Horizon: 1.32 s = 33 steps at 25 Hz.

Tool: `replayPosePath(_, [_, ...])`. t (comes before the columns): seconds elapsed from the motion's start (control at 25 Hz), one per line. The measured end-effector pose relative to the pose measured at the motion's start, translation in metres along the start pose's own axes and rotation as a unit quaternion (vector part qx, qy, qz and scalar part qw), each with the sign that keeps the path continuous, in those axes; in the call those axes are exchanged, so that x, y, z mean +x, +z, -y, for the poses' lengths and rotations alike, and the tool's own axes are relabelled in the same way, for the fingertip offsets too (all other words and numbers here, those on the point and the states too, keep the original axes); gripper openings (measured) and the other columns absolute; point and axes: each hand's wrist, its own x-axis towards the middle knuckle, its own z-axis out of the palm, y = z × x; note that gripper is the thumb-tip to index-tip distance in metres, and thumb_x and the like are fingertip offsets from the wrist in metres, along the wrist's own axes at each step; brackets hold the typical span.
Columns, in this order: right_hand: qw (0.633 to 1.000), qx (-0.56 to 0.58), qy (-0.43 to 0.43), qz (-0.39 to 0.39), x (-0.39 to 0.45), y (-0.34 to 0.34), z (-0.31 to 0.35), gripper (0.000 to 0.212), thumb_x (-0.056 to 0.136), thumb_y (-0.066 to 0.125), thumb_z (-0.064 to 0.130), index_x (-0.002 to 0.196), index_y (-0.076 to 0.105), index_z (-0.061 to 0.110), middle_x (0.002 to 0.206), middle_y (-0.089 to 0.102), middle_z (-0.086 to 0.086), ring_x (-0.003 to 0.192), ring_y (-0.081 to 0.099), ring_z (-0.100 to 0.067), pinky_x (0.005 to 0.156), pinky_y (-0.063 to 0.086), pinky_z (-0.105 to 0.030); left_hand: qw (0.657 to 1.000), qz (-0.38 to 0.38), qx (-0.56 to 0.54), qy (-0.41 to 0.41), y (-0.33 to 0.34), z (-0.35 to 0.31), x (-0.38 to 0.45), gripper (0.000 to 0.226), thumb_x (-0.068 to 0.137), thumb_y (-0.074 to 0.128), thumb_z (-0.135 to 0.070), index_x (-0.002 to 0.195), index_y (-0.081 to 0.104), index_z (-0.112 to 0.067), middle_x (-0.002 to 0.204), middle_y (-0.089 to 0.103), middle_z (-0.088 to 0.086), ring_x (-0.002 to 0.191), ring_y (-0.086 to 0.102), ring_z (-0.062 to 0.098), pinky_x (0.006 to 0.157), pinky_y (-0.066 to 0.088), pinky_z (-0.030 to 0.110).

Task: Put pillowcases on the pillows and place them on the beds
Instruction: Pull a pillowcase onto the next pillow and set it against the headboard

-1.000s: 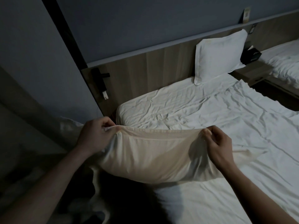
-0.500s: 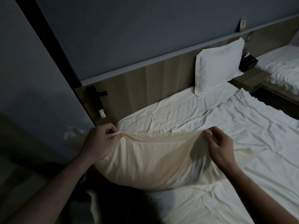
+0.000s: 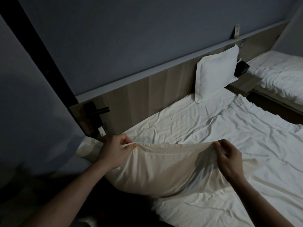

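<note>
I am holding the cream pillow [image 3: 164, 171] crosswise before me, left hand [image 3: 113, 151] and right hand [image 3: 229, 158] each pinching a top corner, equally near

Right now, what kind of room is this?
Probably a hotel room with twin beds. One long wooden headboard runs behind both the near bed and a second bed, with a small nightstand between them. The white bedding matches, and a made-up pillow leans upright against the headboard.
</note>
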Motion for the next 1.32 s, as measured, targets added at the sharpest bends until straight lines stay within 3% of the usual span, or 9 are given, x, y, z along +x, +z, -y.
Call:
replayPosePath(0.16, [1.0, -0.026, -0.005, -0.013, 0.027, 0.013, 0.013, 0.025, 0.101, 0.061, 0.024, 0.077, 0.064, 0.018, 0.073, 0.066, -0.002, 0.076, 0.063, -0.025, 0.076, 0.05, -0.045, 1.0, 0.008, -0.008, -0.004, 0.001, -0.001, 0.033, 0.027, 0.081, 0.085, -0.031, 0.066, 0.065, -0.02, 0.061, 0.069, -0.008, 0.061, 0.062, 0.005, 0.059, 0.046, 0.024])
replayPosePath(0.32, [0.998, -0.054, -0.01, -0.022, 0.069, 0.03, 0.017, 0.023, 0.102, 0.061, 0.026, 0.081, 0.067, 0.018, 0.072, 0.065, 0.004, 0.084, 0.064, -0.03, 0.09, 0.049, -0.051, 1.0, 0.017, 0.001, -0.004, 0.007, -0.004, 0.072, 0.027, 0.08, 0.085, -0.036, 0.07, 0.069, -0.016, 0.066, 0.071, -0.004, 0.065, 0.065, 0.008, 0.061, 0.047, 0.027])
replayPosePath(0.44, [0.998, -0.061, -0.004, -0.026, 0.108, 0.046, 0.018, 0.021, 0.102, 0.06, 0.028, 0.083, 0.067, 0.022, 0.075, 0.068, 0.001, 0.09, 0.065, -0.031, 0.099, 0.041, -0.051, 1.0, 0.025, -0.016, -0.009, 0.017, -0.002, 0.105, 0.027, 0.079, 0.085, -0.034, 0.069, 0.068, -0.016, 0.066, 0.072, -0.002, 0.064, 0.066, 0.01, 0.064, 0.052, 0.033])
replayPosePath(0.6, [0.996, -0.082, 0.003, -0.02, 0.17, 0.072, 0.018, 0.02, 0.103, 0.057, 0.029, 0.085, 0.065, 0.024, 0.079, 0.068, -0.005, 0.095, 0.063, -0.035, 0.1, 0.035, -0.049, 0.998, 0.043, -0.017, -0.031, 0.035, 0.0, 0.154, 0.028, 0.08, 0.084, -0.035, 0.068, 0.065, -0.019, 0.063, 0.07, -0.004, 0.06, 0.062, 0.007, 0.062, 0.049, 0.029])
replayPosePath(0.68, [0.997, -0.075, 0.004, -0.011, 0.206, 0.087, 0.014, 0.021, 0.102, 0.057, 0.03, 0.085, 0.066, 0.023, 0.078, 0.067, -0.005, 0.095, 0.064, -0.036, 0.097, 0.044, -0.051, 0.998, 0.045, -0.015, -0.038, 0.046, 0.001, 0.181, 0.029, 0.079, 0.083, -0.037, 0.068, 0.065, -0.018, 0.063, 0.07, -0.003, 0.06, 0.061, 0.007, 0.061, 0.049, 0.03])
replayPosePath(0.76, [0.998, -0.061, -0.001, -0.006, 0.243, 0.103, 0.008, 0.02, 0.101, 0.058, 0.03, 0.086, 0.067, 0.021, 0.08, 0.068, -0.007, 0.093, 0.064, -0.037, 0.084, 0.051, -0.046, 0.997, 0.048, -0.021, -0.055, 0.058, -0.001, 0.206, 0.028, 0.08, 0.082, -0.036, 0.069, 0.065, -0.017, 0.063, 0.07, -0.002, 0.06, 0.061, 0.008, 0.062, 0.049, 0.031])
replayPosePath(0.88, [0.998, -0.046, -0.03, 0.021, 0.297, 0.132, 0.005, 0.02, 0.101, 0.06, 0.023, 0.085, 0.069, 0.016, 0.074, 0.062, -0.002, 0.088, 0.062, -0.035, 0.072, 0.045, -0.037, 0.995, 0.038, -0.035, -0.079, 0.074, 0.004, 0.245, 0.026, 0.082, 0.081, -0.031, 0.068, 0.066, -0.015, 0.063, 0.071, 0.001, 0.058, 0.06, 0.007, 0.061, 0.047, 0.029])
replayPosePath(1.08, [0.995, -0.05, -0.054, 0.066, 0.376, 0.184, 0.004, 0.023, 0.101, 0.06, 0.021, 0.083, 0.069, 0.011, 0.074, 0.063, -0.006, 0.084, 0.062, -0.034, 0.073, 0.049, -0.039, 0.992, 0.018, -0.009, -0.125, 0.094, 0.01, 0.302, 0.026, 0.084, 0.081, -0.029, 0.066, 0.068, -0.015, 0.055, 0.065, -0.006, 0.055, 0.058, 0.005, 0.057, 0.044, 0.026])
replayPosePath(1.32, [0.991, -0.054, -0.048, 0.11, 0.43, 0.255, -0.009, 0.023, 0.101, 0.056, 0.02, 0.086, 0.069, 0.008, 0.08, 0.07, -0.012, 0.084, 0.067, -0.038, 0.072, 0.052, -0.04, 0.981, 0.035, 0.037, -0.186, 0.114, 0.03, 0.352, 0.025, 0.088, 0.075, -0.034, 0.07, 0.065, -0.02, 0.071, 0.069, -0.002, 0.072, 0.067, 0.017, 0.061, 0.047, 0.027])
